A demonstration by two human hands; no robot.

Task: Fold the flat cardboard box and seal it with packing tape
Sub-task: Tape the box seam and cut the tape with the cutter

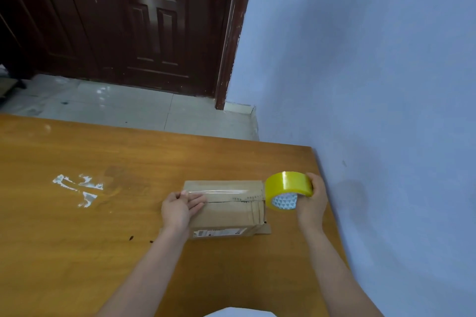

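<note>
1. Scraps of clear tape point(77, 189) lie stuck to my desk point(77, 252) at the far left, well apart from the work; a couple of small dark specks sit nearer, just left of the box.
2. Beyond the desk I see pale floor tiles point(116, 108) and a dark wooden door point(144, 20); a blue wall point(373, 85) runs along the desk's right edge, close beside my right arm.
3. Nothing stands between my hands and the cardboard box point(226, 210), which sits folded up on the desk right of centre, its top flaps closed along a middle seam and a printed label on the near side.
4. A strip of clear tape point(219, 191) runs along the top, from my left fingers toward the roll.
5. My left hand point(180, 207) rests flat on the box's left end, fingers straight and pressing the tape's start down.
6. The yellow packing tape roll point(288, 190) hangs at the box's right top edge, touching or just beside it; I cannot tell which.
7. My right hand point(313, 201) grips the roll, fingers curled over its outer rim.
</note>
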